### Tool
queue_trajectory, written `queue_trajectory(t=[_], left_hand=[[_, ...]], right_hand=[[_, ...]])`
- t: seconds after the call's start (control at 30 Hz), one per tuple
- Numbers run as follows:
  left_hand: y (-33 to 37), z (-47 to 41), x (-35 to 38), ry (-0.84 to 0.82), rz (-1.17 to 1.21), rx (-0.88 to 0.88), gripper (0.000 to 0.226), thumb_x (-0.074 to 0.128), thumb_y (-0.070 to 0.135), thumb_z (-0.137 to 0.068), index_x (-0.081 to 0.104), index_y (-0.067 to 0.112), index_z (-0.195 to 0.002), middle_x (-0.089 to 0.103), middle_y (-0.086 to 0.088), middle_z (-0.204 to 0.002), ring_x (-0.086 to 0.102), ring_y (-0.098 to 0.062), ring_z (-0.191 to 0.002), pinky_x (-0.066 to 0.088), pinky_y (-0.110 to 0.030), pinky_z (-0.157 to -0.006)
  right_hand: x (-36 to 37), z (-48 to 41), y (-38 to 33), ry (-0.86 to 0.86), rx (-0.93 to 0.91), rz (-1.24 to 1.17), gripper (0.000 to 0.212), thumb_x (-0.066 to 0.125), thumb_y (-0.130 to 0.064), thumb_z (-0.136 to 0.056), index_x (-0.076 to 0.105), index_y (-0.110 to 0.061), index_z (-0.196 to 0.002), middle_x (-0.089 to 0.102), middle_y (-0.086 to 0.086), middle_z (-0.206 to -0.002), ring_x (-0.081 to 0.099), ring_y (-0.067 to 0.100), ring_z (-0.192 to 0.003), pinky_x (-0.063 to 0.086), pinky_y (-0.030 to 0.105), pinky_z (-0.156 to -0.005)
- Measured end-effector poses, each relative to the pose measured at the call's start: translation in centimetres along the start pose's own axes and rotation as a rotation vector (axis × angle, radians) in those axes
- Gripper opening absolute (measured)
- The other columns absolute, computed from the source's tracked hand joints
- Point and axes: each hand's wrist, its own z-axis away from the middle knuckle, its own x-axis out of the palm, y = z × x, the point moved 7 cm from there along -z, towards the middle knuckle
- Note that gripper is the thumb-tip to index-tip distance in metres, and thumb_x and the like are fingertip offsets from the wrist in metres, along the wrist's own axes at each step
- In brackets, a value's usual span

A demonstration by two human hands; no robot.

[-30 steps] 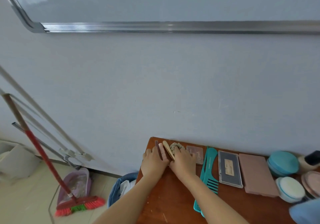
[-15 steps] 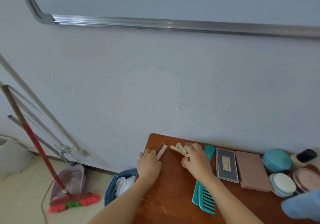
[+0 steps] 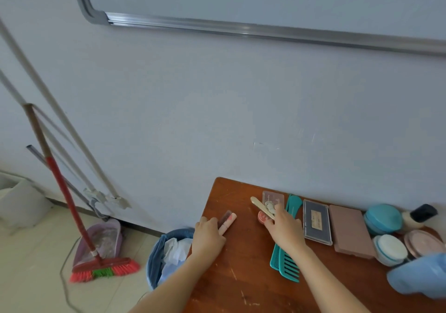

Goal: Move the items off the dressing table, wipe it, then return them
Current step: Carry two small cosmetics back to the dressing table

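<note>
On the brown wooden dressing table [image 3: 241, 276], my left hand [image 3: 208, 236] grips two slim tubes [image 3: 228, 219], one pale pink and one dark, near the left edge. My right hand [image 3: 284, 228] holds a cream hair clip with a small decoration [image 3: 261, 206] and a small round red tin [image 3: 263, 216]. A clear pink case [image 3: 274, 196] lies just behind it. Teal combs [image 3: 286, 259] lie partly under my right forearm. To the right lie a dark palette [image 3: 316, 222], a pink palette [image 3: 350, 231], round teal and white compacts [image 3: 383, 218] and a brush [image 3: 420, 215].
A blue bin with crumpled paper [image 3: 169, 254] stands by the table's left edge. A red broom [image 3: 103, 268] and purple dustpan [image 3: 103, 237] lean against the wall at left. A blue cloth [image 3: 420, 279] lies at the table's right. A whiteboard frame [image 3: 265, 32] runs overhead.
My hands have drawn apart: the left slid the tubes toward the left edge, the right lifted the clip and red tin rightward, uncovering the clear pink case.
</note>
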Motion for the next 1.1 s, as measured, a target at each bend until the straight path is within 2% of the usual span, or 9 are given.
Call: queue_trajectory(t=[0.2, 0.27, 0.37, 0.47, 0.57, 0.67, 0.83, 0.97, 1.1], left_hand=[[0.1, 0.9, -0.2, -0.005, 0.095, 0.048, 0.015, 0.05, 0.018, -0.088, 0.056, 0.014, -0.102, 0.047, -0.002, -0.104, 0.046, -0.011, -0.082, 0.042, -0.021, -0.077], [0.4, 1.4, -0.5, -0.031, 0.153, 0.055, 0.018, 0.052, 0.025, -0.089, 0.057, 0.016, -0.104, 0.05, -0.001, -0.103, 0.048, -0.01, -0.081, 0.043, -0.018, -0.074], [1.3, 2.0, -0.7, -0.119, 0.33, 0.073, 0.017, 0.059, 0.037, -0.086, 0.055, 0.021, -0.084, 0.056, 0.004, -0.082, 0.053, -0.007, -0.071, 0.045, -0.016, -0.063], [2.0, 2.7, -0.6, -0.227, 0.537, 0.013, 0.011, 0.064, 0.029, -0.083, 0.057, 0.02, -0.086, 0.054, 0.007, -0.081, 0.052, -0.006, -0.073, 0.041, -0.013, -0.059], [2.6, 3.1, -0.4, -0.302, 0.636, 0.0, 0.035, 0.064, 0.016, -0.083, 0.057, 0.009, -0.116, 0.056, 0.0, -0.099, 0.054, -0.012, -0.083, 0.043, -0.015, -0.061], [3.6, 3.7, -0.4, -0.355, 0.682, 0.038, 0.034, 0.064, 0.011, -0.082, 0.057, 0.008, -0.115, 0.056, 0.001, -0.095, 0.055, -0.012, -0.082, 0.043, -0.017, -0.065], [5.7, 4.7, -0.1, -0.495, 0.644, 0.18, 0.031, 0.063, 0.009, -0.082, 0.056, 0.012, -0.112, 0.059, -0.002, -0.101, 0.056, -0.015, -0.089, 0.043, -0.022, -0.074], [6.8, 6.0, 0.1, -0.653, 0.602, 0.278, 0.023, 0.062, 0.005, -0.083, 0.053, 0.017, -0.1, 0.058, 0.002, -0.092, 0.055, -0.012, -0.081, 0.044, -0.016, -0.061], [7.1, 8.2, 0.1, -0.804, 0.546, 0.39, 0.029, 0.062, 0.001, -0.081, 0.057, 0.016, -0.104, 0.061, 0.004, -0.093, 0.058, -0.011, -0.083, 0.049, -0.022, -0.07]], right_hand=[[-0.4, 2.2, 0.0, 0.031, 0.018, -0.053, 0.018, 0.045, -0.026, -0.093, 0.039, -0.017, -0.107, 0.062, 0.002, -0.104, 0.059, 0.011, -0.073, 0.048, 0.033, -0.084], [-0.5, 3.1, 0.1, 0.025, 0.027, -0.087, 0.028, 0.046, -0.026, -0.093, 0.039, -0.016, -0.118, 0.058, 0.004, -0.116, 0.06, 0.011, -0.078, 0.05, 0.027, -0.078], [-0.4, 4.6, 0.7, 0.007, 0.078, -0.182, 0.037, 0.048, -0.027, -0.092, 0.034, -0.019, -0.126, 0.049, 0.004, -0.13, 0.062, 0.013, -0.085, 0.048, 0.015, -0.062], [-0.5, 6.0, 1.5, 0.01, 0.138, -0.251, 0.036, 0.05, -0.026, -0.092, 0.034, -0.02, -0.124, 0.045, 0.004, -0.134, 0.062, 0.012, -0.089, 0.045, 0.012, -0.053], [-0.9, 7.7, 2.4, 0.024, 0.198, -0.304, 0.035, 0.051, -0.022, -0.092, 0.034, -0.02, -0.122, 0.046, 0.004, -0.132, 0.061, 0.014, -0.099, 0.045, 0.013, -0.052], [-1.7, 9.8, 3.2, 0.079, 0.255, -0.37, 0.025, 0.051, -0.018, -0.092, 0.034, -0.023, -0.109, 0.051, 0.0, -0.119, 0.06, 0.015, -0.103, 0.05, 0.017, -0.056], [-3.8, 14.6, 3.9, 0.304, 0.396, -0.338, 0.027, 0.05, -0.017, -0.091, 0.04, -0.012, -0.116, 0.054, 0.0, -0.095, 0.05, 0.005, -0.071, 0.04, 0.013, -0.049], [-3.7, 19.5, 3.6, 0.428, 0.596, -0.351, 0.035, 0.055, -0.023, -0.089, 0.042, -0.012, -0.121, 0.061, 0.004, -0.099, 0.059, 0.019, -0.086, 0.048, 0.025, -0.069], [-3.6, 25.0, 1.3, 0.548, 0.748, -0.376, 0.034, 0.059, -0.021, -0.087, 0.047, -0.012, -0.117, 0.063, 0.002, -0.1, 0.061, 0.02, -0.089, 0.05, 0.033, -0.078]])
